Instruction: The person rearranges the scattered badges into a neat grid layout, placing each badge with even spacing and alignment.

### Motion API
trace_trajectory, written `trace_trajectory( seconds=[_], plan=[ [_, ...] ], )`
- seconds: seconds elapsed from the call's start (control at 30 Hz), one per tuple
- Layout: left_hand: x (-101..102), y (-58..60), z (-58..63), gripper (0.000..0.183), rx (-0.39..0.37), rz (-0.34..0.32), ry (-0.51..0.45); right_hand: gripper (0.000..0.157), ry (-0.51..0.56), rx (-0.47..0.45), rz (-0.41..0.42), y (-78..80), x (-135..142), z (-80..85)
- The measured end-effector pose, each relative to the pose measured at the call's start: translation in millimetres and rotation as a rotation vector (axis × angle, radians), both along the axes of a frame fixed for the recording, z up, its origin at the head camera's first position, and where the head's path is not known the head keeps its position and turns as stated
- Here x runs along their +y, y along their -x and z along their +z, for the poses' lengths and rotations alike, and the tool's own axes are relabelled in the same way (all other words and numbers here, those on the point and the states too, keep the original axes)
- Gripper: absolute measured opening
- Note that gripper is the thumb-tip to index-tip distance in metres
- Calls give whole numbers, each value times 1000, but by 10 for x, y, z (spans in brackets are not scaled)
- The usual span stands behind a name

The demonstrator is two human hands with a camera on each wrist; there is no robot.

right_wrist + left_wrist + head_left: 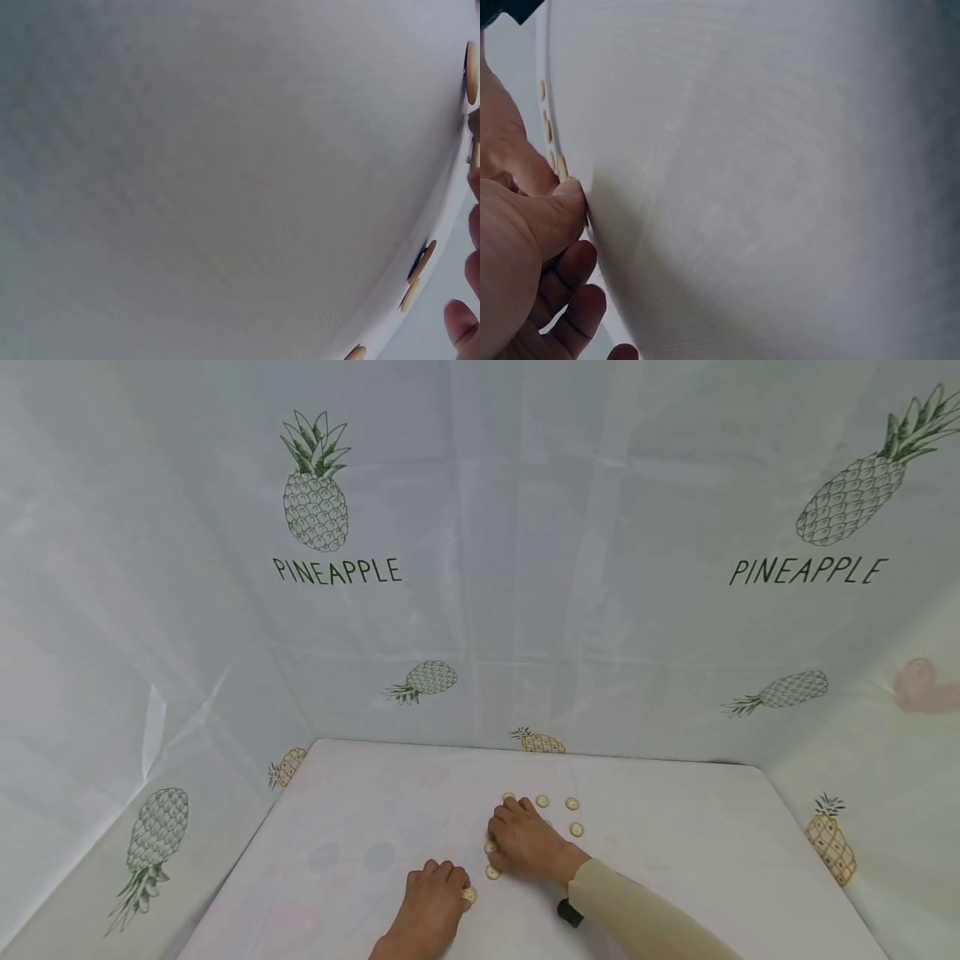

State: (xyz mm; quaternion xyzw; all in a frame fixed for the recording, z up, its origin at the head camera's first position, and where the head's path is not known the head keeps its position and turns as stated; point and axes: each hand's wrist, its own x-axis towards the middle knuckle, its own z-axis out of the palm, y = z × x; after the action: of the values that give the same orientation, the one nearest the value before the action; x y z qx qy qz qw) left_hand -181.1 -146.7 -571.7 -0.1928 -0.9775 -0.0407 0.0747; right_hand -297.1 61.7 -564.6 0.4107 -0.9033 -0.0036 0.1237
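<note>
Small round pale-wood discs with marks on their faces lie on the white table. In the head view my left hand [435, 897], at the lower middle, pinches one disc [469, 895] at its thumb side. The left wrist view shows the thumb [568, 206] at a disc's edge, with the other fingers curled below. My right hand [528, 841] reaches over the group with bent fingers. A disc [475, 156] sits between its thumb and forefinger in the right wrist view. Another disc [492, 872] lies just below that hand, partly covering the group.
Several more discs, such as the one farthest right [577, 829], lie beyond and right of the right hand. A black object [570, 912] shows by the right sleeve [637, 906]. White pineapple-print sheeting [562, 610] surrounds the table [675, 860] at back and sides.
</note>
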Motion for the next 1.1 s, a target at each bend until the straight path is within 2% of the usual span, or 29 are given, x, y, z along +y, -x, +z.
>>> trace_trajectory(
  seconds=[0.17,0.43,0.7,0.9,1.1],
  plan=[
    [-8,-14,10,30,50,-25,41,19,43,24,-18,-31,22,56],
    [-11,-11,-12,27,43,-58,39,21,88,83,-18,-83,185,62],
    [-5,-11,-35,20,30,-60,30,18,155,85,-47,-171,520,60],
    [3,-6,-13,20,-16,-40,19,16,164,59,-104,-251,799,54],
    [14,1,-17,22,-37,-27,11,18,175,85,-141,-347,1072,23]
  ],
)
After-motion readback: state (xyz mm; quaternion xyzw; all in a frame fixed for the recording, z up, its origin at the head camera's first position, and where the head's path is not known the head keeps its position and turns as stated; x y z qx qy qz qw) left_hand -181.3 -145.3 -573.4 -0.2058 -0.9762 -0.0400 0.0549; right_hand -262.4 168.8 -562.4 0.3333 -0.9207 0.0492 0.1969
